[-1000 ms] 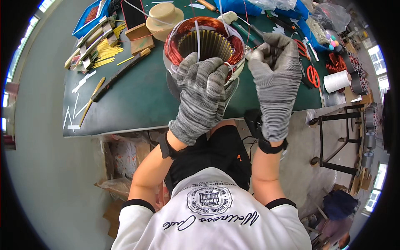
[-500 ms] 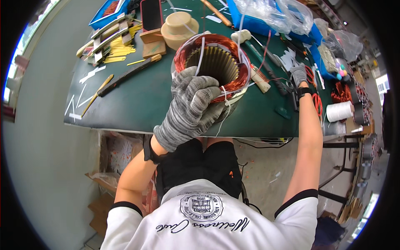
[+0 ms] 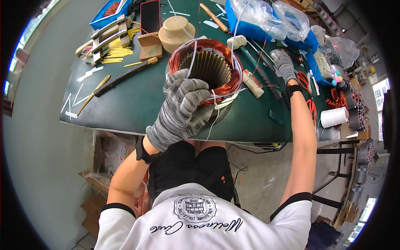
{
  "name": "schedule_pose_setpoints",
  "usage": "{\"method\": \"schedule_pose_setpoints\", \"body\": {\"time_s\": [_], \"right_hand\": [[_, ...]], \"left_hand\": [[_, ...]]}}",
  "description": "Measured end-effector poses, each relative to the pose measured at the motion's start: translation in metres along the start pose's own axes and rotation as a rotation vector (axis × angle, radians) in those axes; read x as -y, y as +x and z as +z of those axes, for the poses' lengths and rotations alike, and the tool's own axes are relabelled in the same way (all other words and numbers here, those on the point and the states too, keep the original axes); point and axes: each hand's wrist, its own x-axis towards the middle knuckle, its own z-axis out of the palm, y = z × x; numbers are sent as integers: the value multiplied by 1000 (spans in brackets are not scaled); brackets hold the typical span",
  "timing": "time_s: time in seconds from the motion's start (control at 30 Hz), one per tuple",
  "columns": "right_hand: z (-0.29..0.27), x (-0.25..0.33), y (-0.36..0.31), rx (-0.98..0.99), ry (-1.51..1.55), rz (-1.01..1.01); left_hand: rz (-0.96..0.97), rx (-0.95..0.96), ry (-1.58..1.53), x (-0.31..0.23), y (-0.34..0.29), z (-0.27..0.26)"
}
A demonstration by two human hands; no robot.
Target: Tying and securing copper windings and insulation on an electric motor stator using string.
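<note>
At the near edge of the green desk (image 3: pixel 133 106), a loose white cord (image 3: pixel 215 118) trailed from the copper-wound stator (image 3: pixel 210 64); caught under a finger, it could have been dragged askew. The stator stood just in from that edge, around its middle. The left hand (image 3: pixel 179 108) was clamped on its near-left rim, and with that one hand as its only hold, a careless tug might have tipped it. Well apart, the right hand (image 3: pixel 283 64) reached toward the desk's far right corner, beside red-handled scissors (image 3: pixel 303 80); whether its fingers gripped anything, I could not tell. Drawn back low, that arm might have snagged the thin red wire (image 3: pixel 263 56) or knocked the blue bin (image 3: pixel 250 30) by the far edge.
</note>
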Motion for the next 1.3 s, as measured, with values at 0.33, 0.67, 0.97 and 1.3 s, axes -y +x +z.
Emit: {"method": "schedule_pose_setpoints", "body": {"time_s": [0.33,0.67,0.97,1.3], "right_hand": [[20,10,38,463,25,35],[-154,93,-92,-497,840,361],[-122,202,-153,-224,413,-119],[-129,226,-131,-223,407,-223]], "left_hand": [[-66,64,-2,-7,-11,-8],[-57,24,18,6,-13,-6],[-25,13,-13,4,-11,5],[-31,-16,-12,5,-14,8]]}}
